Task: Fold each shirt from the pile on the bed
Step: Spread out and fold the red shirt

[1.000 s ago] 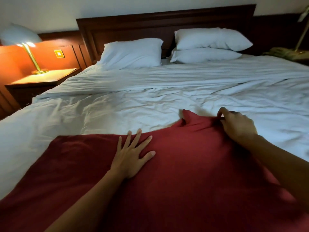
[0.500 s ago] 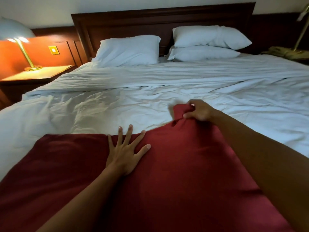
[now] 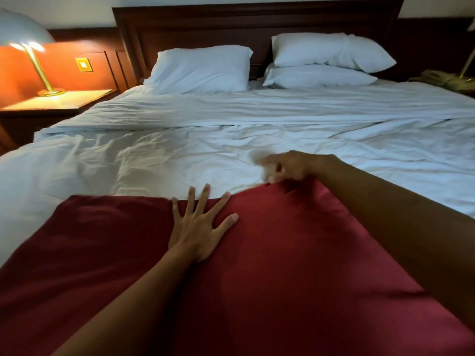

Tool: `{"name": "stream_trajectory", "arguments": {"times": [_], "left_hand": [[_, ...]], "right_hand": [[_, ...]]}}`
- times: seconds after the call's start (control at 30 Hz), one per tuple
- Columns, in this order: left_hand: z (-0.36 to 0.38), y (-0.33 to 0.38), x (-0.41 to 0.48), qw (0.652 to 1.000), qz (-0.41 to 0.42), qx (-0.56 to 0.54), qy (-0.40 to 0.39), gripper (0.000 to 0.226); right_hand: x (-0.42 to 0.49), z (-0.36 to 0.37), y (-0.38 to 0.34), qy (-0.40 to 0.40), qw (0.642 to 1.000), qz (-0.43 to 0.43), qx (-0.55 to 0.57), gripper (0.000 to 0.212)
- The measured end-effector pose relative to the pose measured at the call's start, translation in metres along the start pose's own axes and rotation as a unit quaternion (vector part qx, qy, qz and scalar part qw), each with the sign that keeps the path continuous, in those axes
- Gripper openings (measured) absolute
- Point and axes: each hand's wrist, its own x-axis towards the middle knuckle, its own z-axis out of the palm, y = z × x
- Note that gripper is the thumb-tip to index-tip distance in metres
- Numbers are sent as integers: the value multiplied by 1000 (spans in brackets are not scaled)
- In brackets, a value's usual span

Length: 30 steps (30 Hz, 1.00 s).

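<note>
Two hands on one garment. Nearest: a dark red, smooth-woven shirt (image 3: 282, 273) spread flat over the near end of the bed. It fills the lower frame and runs off the bottom edge (so its full length and long axis cannot be read).

The left hand (image 3: 196, 229) lies palm-down on it close to the far edge. The fingers are straight and splayed, with the tips reaching just past the red onto white. It is pressing, not gripping.

Beyond and to the right, the right hand (image 3: 289, 167) sits at a small raised peak in that same far edge. It is blurred. The fingers look curled and the thumb is low against the cloth, but I cannot tell whether they pinch it.

Judgement: the next move turns on that peak. It lies just under the right fingers, on the person's side of them. The right hand is much nearer to it, and the left serves as anchor.

Further off: a crumpled white duvet (image 3: 231, 140), white pillows (image 3: 200, 70) and a dark wooden headboard (image 3: 257, 21). At far left, a lit brass lamp (image 3: 38, 68) stands on a wooden bedside table (image 3: 77, 98). No pile in view.
</note>
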Motion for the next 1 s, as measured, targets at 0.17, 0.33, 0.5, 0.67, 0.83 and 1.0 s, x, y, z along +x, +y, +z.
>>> {"name": "stream_trajectory", "arguments": {"times": [0.17, 0.33, 0.5, 0.67, 0.83, 1.0], "left_hand": [[2, -1, 1, 1000, 2, -7, 4, 76], [3, -1, 1, 1000, 3, -12, 13, 76], [3, -1, 1, 1000, 5, -13, 17, 75], [4, -1, 1, 1000, 9, -16, 23, 77], [4, -1, 1, 1000, 8, -12, 21, 77], [2, 0, 1, 1000, 7, -10, 20, 76]], "right_hand": [[7, -13, -4, -97, 985, 100, -97, 30], [12, -10, 5, 41, 997, 64, -22, 16], [21, -12, -24, 148, 975, 96, 134, 14], [23, -9, -45, 192, 926, 164, 279, 21], [24, 28, -51, 231, 949, 84, 195, 30], [-14, 71, -45, 379, 918, 40, 106, 47]]}}
